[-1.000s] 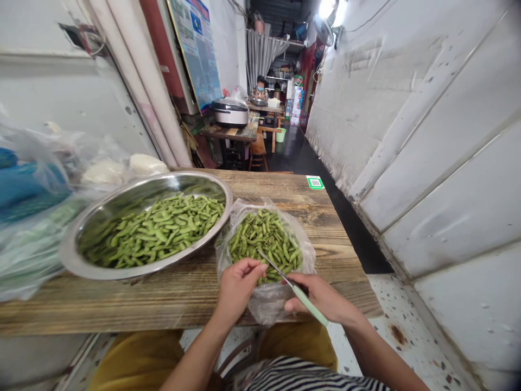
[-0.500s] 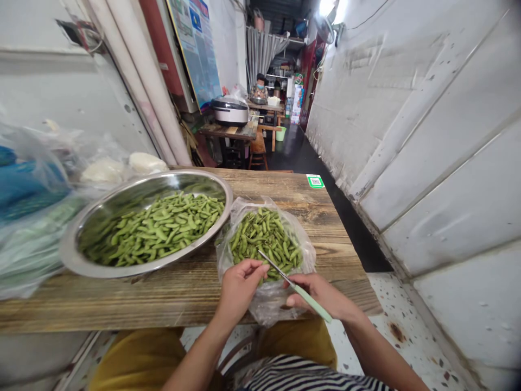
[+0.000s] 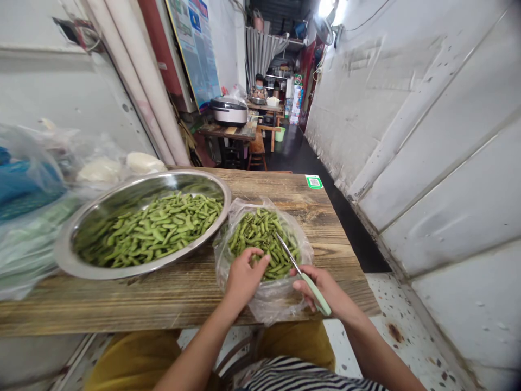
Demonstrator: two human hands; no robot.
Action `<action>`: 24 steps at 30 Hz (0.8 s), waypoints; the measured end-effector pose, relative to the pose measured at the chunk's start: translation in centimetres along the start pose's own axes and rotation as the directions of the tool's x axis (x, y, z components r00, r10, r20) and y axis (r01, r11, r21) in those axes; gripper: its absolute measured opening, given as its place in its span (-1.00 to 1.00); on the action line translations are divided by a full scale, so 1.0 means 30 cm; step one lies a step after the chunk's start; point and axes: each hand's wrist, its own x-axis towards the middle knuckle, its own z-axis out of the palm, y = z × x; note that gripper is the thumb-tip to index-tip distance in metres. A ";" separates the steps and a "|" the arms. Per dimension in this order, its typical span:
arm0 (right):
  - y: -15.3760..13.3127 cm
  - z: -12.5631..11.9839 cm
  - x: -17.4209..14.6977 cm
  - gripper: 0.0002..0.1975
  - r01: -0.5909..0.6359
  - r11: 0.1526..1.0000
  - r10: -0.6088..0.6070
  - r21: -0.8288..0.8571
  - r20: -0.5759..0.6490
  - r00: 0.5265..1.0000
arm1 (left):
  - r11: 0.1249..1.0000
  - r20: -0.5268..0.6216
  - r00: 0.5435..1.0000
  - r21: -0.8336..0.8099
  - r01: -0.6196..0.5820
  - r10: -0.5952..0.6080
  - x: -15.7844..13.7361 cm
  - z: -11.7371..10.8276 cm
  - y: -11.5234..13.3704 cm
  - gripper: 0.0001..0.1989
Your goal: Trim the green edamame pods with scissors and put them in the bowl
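My right hand grips a pair of scissors with pale green handles. The blades point up and left over the edamame pods piled in a clear plastic bag. At the near-left edge of that pile is my left hand, thumb and index finger apart, with nothing visible between them. Its other fingers are partly hidden. To the left, a wide steel basin holds many more edamame pods.
The wooden table bears plastic bags at the far left and a green QR-code card at its far right corner. Beyond stand a rice cooker on another table and a seated person. A wall runs along the right.
My left thumb and index finger have parted from their pinch and the hand has shifted slightly over the pods. The scissors have turned more upright, their tips moving right and up.
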 end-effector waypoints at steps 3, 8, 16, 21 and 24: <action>0.002 0.003 -0.003 -0.56 -0.016 1.000 0.017 -0.012 0.010 1.000 | 0.832 0.065 0.993 0.541 -0.118 0.099 0.010 0.037 0.003 -0.70; -0.006 -0.001 -0.016 -0.57 -0.019 0.995 0.020 -0.102 0.014 1.000 | 0.736 0.075 0.983 0.654 -0.175 0.167 0.024 0.048 0.002 -0.77; -0.035 -0.003 -0.037 -0.62 0.141 0.918 -0.103 -0.371 0.120 0.987 | 0.933 -0.045 0.969 0.282 -0.222 0.244 0.018 -0.013 0.006 -0.77; -0.054 0.011 -0.033 -0.63 0.137 0.919 -0.104 -0.370 0.109 0.989 | 0.947 -0.011 0.967 0.205 -0.247 0.255 -0.005 -0.029 0.032 -0.85; -0.061 0.017 -0.031 -0.65 0.136 0.930 -0.104 -0.340 0.112 0.988 | 0.955 0.011 0.970 0.171 -0.242 0.244 -0.010 -0.031 0.037 -0.89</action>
